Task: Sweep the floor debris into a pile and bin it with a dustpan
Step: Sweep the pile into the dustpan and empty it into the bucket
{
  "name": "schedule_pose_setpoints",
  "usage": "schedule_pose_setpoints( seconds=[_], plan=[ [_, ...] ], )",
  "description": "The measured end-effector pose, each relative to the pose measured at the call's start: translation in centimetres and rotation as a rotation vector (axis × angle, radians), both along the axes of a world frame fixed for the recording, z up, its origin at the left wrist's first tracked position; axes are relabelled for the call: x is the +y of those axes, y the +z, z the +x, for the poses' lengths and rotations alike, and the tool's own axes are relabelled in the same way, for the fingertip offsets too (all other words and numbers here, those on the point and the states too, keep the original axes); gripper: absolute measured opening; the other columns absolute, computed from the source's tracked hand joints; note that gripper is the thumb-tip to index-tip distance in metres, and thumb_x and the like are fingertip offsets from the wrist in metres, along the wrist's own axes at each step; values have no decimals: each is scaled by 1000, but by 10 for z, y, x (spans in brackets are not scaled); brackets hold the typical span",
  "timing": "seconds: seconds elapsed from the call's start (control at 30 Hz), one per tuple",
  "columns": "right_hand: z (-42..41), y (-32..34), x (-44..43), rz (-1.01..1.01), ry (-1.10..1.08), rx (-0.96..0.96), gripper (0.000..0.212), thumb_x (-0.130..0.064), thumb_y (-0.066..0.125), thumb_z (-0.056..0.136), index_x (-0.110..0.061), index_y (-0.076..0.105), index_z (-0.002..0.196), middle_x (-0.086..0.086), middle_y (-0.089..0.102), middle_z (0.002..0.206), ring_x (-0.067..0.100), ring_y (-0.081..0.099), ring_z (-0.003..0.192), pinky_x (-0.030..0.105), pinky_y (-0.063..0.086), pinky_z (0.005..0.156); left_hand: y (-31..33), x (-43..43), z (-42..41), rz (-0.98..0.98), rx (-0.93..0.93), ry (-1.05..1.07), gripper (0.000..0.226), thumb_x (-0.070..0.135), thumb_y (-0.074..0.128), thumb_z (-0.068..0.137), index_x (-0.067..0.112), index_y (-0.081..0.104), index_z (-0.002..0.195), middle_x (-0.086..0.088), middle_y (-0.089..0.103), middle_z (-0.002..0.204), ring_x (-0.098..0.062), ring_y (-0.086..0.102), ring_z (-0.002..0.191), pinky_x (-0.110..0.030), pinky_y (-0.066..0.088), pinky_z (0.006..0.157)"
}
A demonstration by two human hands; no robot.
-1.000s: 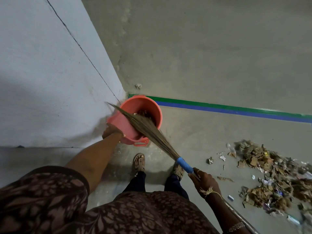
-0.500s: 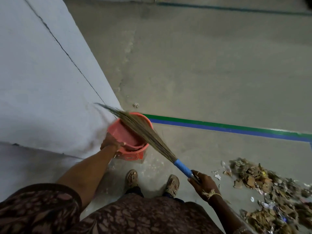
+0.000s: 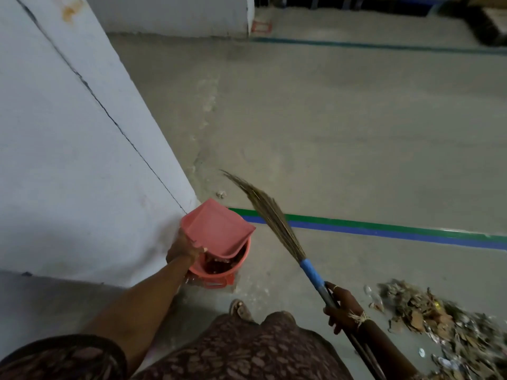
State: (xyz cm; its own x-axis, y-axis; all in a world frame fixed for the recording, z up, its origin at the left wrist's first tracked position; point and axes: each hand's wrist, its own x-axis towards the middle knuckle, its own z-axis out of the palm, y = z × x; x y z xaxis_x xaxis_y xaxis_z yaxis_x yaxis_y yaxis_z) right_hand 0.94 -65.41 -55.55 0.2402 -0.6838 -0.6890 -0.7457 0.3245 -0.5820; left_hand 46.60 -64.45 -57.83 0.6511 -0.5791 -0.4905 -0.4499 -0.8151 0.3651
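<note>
My left hand [image 3: 183,250] grips the rear edge of a salmon-pink dustpan [image 3: 216,229], held tilted over a pink bin [image 3: 244,257] that stands against the white wall. Dark debris lies inside the bin. My right hand [image 3: 341,308] holds the handle of a grass broom [image 3: 274,216] with a blue collar; its bristles are raised off the floor and point up-left, to the right of the bin. A pile of brown leaves and paper scraps [image 3: 436,330] lies on the floor at the lower right.
A white wall [image 3: 68,160] runs along the left, with its corner just behind the bin. A green and blue floor stripe [image 3: 384,229] crosses behind the broom. My sandalled foot [image 3: 241,309] stands just below the bin. A small crumpled scrap [image 3: 220,193] lies near the wall corner.
The broom has swung out of the bin to the right and lifted. The dustpan now shows tilted over the bin. The camera has tilted up, showing more floor ahead.
</note>
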Motion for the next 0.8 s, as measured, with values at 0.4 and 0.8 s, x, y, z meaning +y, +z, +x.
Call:
schedule_pose_setpoints(
  seconds=[0.4,0.8],
  plan=[
    [94,-13,-110,-65,47,63,70,-2,70,77,-13,46,142,11,69,82,20,63,49,34,53,45,5,-52,57,74,6,14,104,49,86,75,31,24,156,-13,65,129,-40,66,108,-47,57,88],
    [240,-112,-304,89,222,91,57,-30,71,70,-17,62,124,11,72,98,28,67,74,37,58,68,-18,-153,103,213,-68,73,96,57,73,84,35,18,159,-14,67,126,-38,67,103,-46,58,85]
  ],
)
